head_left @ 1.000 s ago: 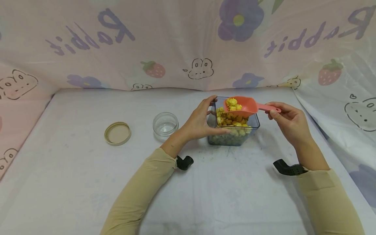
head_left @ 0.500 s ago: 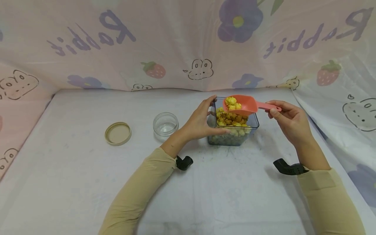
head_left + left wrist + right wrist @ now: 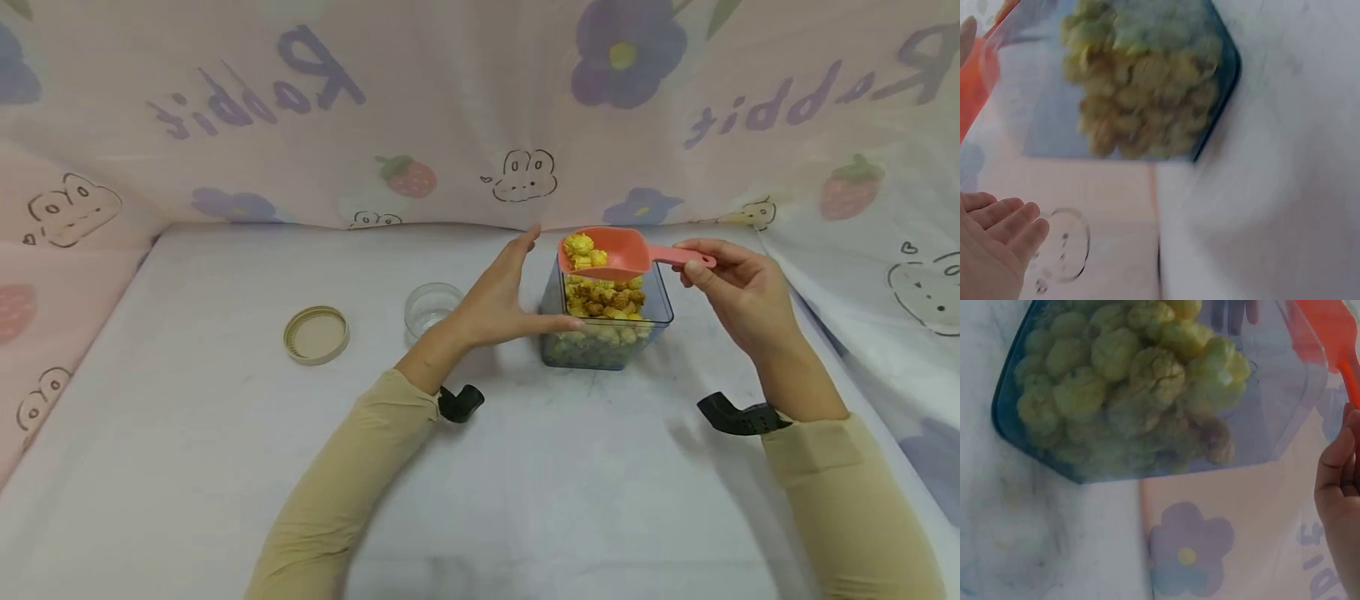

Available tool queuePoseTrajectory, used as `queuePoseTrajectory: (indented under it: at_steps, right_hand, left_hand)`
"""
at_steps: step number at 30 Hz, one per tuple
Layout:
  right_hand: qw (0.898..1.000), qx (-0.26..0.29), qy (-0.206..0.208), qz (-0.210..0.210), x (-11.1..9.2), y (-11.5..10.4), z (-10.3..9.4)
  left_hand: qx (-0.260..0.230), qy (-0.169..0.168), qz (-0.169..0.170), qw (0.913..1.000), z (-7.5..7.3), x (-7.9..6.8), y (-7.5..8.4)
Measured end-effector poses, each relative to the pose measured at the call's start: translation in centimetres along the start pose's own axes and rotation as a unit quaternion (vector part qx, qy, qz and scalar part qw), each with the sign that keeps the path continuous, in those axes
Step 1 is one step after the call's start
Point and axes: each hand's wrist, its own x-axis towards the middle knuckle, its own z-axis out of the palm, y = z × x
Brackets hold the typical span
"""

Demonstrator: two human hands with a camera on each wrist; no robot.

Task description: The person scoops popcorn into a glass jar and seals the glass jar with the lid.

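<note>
Left hand (image 3: pixel 491 307) has pulled back off the blue-tinted clear plastic box (image 3: pixel 658 297) of yellow popcorn (image 3: pixel 600 297), and the coral plastic scoop (image 3: pixel 628 252) has risen since the earlier frame. Head view: the right hand (image 3: pixel 742 296) pinches the scoop's handle, its loaded bowl left of that hand, above the box; a round clear glass jar (image 3: pixel 424 305) stands just left of the left hand, a round beige lid (image 3: pixel 317 336) farther left. Left wrist view: that hand is released, fingers off the box. Right wrist view: the box stands left of the right hand.

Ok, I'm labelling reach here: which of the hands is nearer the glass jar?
Left: the left hand is close beside the glass jar, partly hiding it; the right hand, holding the scoop, is beyond the popcorn container.
</note>
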Motion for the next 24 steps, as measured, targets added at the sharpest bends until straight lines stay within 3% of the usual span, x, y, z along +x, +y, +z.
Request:
queuePoseTrajectory:
  at_steps: [7,13,18,24]
  right_hand:
    - [1.000,0.001,-0.025,-0.004,0.8,-0.7,1.6]
    - [0.999,-0.009,-0.031,-0.004,1.2,-1.1,3.1]
    - [0.999,-0.005,-0.039,-0.012,1.5,-1.4,4.5]
    - [0.998,-0.035,-0.041,0.007,1.7,-1.4,6.4]
  left_hand:
    - [0.059,0.030,-0.024,0.9975,-3.5,-2.2,-1.1]
    - [0.076,0.041,-0.051,0.9949,-6.1,-4.4,-2.7]
    - [0.075,0.028,-0.079,0.9937,-7.3,-6.2,-4.1]
    - [0.079,0.009,-0.106,0.9912,-7.8,-7.8,-5.7]
